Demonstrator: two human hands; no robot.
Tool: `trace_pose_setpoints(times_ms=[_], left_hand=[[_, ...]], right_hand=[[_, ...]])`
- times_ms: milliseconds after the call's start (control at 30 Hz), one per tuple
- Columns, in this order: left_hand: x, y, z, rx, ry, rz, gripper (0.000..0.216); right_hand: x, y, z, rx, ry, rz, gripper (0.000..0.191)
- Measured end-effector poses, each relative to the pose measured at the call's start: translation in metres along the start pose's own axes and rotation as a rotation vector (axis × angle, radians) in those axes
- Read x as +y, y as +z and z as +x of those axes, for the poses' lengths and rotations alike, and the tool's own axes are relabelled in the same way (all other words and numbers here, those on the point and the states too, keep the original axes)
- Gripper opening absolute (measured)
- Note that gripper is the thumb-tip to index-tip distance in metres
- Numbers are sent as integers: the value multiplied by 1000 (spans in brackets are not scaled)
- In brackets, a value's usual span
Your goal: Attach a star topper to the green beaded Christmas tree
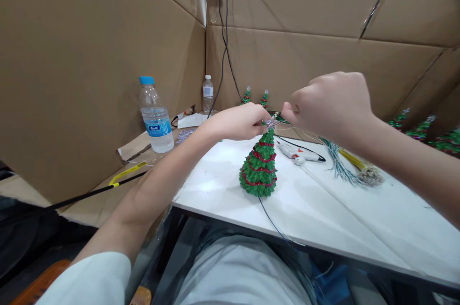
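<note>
Tree: a small green tree (258,170), ringed with a red garland (260,169), stands on the counter (212,182) near its front edge, directly before the seated person.
Star topper: a clear, pale star (270,123) at the tip of the tree, partly covered by fingers from where I stand.
Left hand: the left hand (249,120) reaches in at the tip, fingers bent and drawn together in a pinch on the star topper; the exact contact is partly hidden.
Right hand: the right hand (330,101) is raised to the other side of the tip, curled into a near fist, thumb against the fingers, gripping a thin strand (278,123) that runs to the star topper.
Dark strand: a fine dark line (270,218) trails from the tree's base over the counter's edge.
Glue gun: a white glue gun (302,152) lies behind and to the right of the tree.
Bundle: pale blue-green strands (343,168) lie beside yellow stems (352,158) with beige tips (372,176), farther right.
Bottles: a blue-capped bottle (156,123) at left; a smaller bottle (207,94) in the corner.
Background: more small trees (264,99) stand near the cardboard wall (305,55).
</note>
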State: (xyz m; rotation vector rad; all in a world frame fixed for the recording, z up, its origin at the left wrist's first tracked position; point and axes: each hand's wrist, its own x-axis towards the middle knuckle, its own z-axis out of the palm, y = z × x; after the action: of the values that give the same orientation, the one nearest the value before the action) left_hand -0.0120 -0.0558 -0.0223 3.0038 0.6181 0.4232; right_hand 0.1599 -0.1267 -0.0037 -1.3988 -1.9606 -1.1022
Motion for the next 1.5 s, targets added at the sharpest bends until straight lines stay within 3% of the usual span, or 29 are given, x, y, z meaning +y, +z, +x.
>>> trace_pose_setpoints(times_ms=[200, 433, 700, 833, 967, 1033, 1300, 1500], left_hand=[[0, -2, -1, -24, -8, -15, 15], [3, -8, -4, -78, -13, -50, 21], [2, -8, -5, -127, -30, -76, 24], [-1, -9, -5, -116, 6, -96, 25], [-2, -9, -7, 68, 10, -75, 37], [-3, -9, -7, 102, 19, -75, 42], [-6, -10, -6, 60, 67, -51, 36], [-5, -13, -6, 26, 60, -43, 37]], right_hand=[[20, 16, 1, -83, 79, 81, 43], [21, 21, 0, -293, 293, 119, 38], [29, 37, -7, -460, 437, 486, 44], [32, 47, -12, -495, 475, 666, 44], [30, 54, -14, -544, 546, 779, 39], [29, 59, -16, -559, 591, 824, 37], [26, 87, -26, -565, 686, 1043, 37], [14, 91, -29, -563, 773, 1252, 23]])
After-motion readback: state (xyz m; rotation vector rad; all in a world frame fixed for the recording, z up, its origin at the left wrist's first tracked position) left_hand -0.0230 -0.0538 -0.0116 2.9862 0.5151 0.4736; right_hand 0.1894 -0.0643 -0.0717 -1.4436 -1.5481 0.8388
